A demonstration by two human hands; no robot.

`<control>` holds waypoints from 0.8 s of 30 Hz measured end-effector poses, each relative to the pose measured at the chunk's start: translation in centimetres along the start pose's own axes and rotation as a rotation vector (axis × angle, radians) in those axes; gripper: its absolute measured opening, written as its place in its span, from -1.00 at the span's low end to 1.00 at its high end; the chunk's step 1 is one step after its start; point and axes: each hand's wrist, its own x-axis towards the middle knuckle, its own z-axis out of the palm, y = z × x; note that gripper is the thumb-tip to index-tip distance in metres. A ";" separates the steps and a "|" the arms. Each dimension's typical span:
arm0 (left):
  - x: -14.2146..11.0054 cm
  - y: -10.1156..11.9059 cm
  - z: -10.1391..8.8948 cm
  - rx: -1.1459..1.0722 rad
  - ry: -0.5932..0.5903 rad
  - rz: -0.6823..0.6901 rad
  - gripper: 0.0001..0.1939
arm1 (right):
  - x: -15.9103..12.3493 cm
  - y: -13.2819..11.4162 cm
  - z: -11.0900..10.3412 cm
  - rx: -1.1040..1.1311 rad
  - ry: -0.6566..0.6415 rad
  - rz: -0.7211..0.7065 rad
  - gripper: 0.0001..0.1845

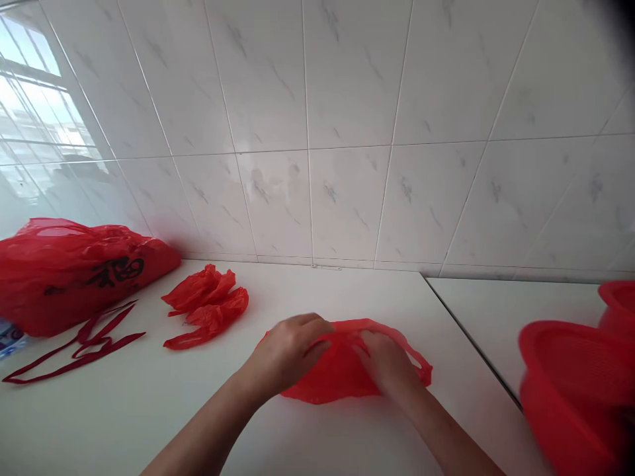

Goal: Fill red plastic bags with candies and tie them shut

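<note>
A thin red plastic bag [332, 380] lies on the white tabletop in front of me, its handle loop stretching out to the right. My left hand [292, 347] is closed on the bag's left upper edge, thumb and fingers curled toward each other. On the other side, my right hand [384, 357] grips the bag near its mouth; it is slightly blurred and its fingertips are partly hidden in the red film.
A crumpled red plastic bag [211, 307] lies left of my hands. Farther left are a large, full red bag [84, 271] with black lettering and a dark red strap [94, 344]. Red plastic baskets [570, 390] stand at right, beyond a dark seam [471, 337] in the tabletop. A tiled wall [347, 198] rises behind.
</note>
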 end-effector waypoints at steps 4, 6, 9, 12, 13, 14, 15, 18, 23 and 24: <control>-2.5 -1.7 -0.6 0.142 0.242 -0.253 -0.51 | -0.2 -0.7 0.2 0.024 -0.030 -0.108 -0.71; -3.3 -3.2 -0.2 0.045 0.143 -0.466 -0.51 | -0.2 -0.7 0.7 0.003 -0.058 -0.166 -0.61; -3.0 -5.1 1.1 -0.353 -0.014 -0.620 -0.77 | -0.1 -1.0 1.1 -0.038 -0.128 -0.238 -0.69; -1.1 -6.1 2.6 -0.706 0.098 -0.630 -0.70 | -1.2 -2.2 0.1 -0.034 -0.131 -0.255 -0.71; -0.5 -6.2 3.0 -0.778 0.154 -0.634 -0.68 | -2.0 -2.7 -0.7 -0.029 -0.119 -0.249 -0.69; 0.1 -6.3 3.3 -0.830 0.198 -0.639 -0.67 | -3.0 -3.3 -1.7 -0.024 -0.105 -0.246 -0.67; 0.7 -6.3 3.6 -0.870 0.223 -0.641 -0.66 | -4.1 -3.7 -2.9 -0.012 -0.088 -0.253 -0.66; 1.4 -6.3 4.2 -0.937 0.206 -0.633 -0.64 | -7.6 -3.7 -7.2 0.036 0.001 -0.280 -0.67; 0.9 -6.2 5.4 -1.066 0.161 -0.600 -0.53 | -11.3 4.0 -15.3 -0.124 0.263 0.168 -0.72; 0.7 -6.2 5.8 -1.082 0.174 -0.589 -0.51 | -11.9 6.4 -16.7 -0.233 0.277 0.269 -0.71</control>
